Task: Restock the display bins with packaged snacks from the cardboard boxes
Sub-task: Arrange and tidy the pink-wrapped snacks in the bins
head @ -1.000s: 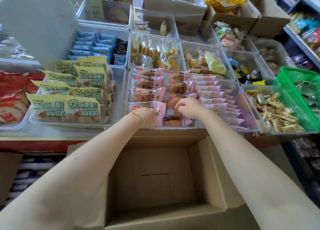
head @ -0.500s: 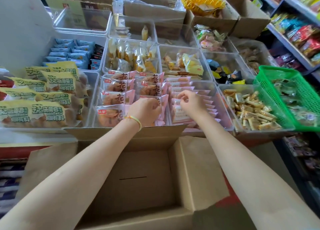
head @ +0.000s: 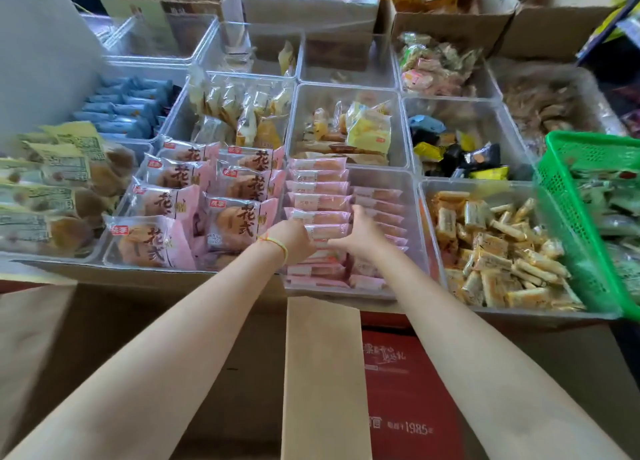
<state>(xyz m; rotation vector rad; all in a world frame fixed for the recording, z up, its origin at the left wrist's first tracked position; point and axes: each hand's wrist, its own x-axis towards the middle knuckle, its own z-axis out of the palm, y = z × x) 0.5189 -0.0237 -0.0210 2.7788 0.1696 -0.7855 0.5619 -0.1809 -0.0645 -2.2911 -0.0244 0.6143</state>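
Note:
Both my hands reach into a clear bin (head: 414,217) filled with rows of slim pink snack packets (head: 318,182). My left hand (head: 294,241), with a yellow band at the wrist, and my right hand (head: 360,234) press from either side on a stack of these pink packets in the left row. To the left, another clear bin holds bigger pink pastry packs (head: 194,200) with brown characters. An open cardboard box (head: 322,373) lies below my arms; its inside is mostly hidden by them.
A green basket (head: 568,217) stands at the right beside a bin of gold-wrapped bars (head: 498,251). Green-labelled pastries (head: 45,182) fill the left tray. Blue packets (head: 121,109), mixed candy bins and cardboard boxes (head: 446,19) sit behind. A red carton (head: 405,390) is beneath.
Both hands moved right, from the big pastry packs to the slim pink packets, and closed in on a stack there. The view shifted right and closer.

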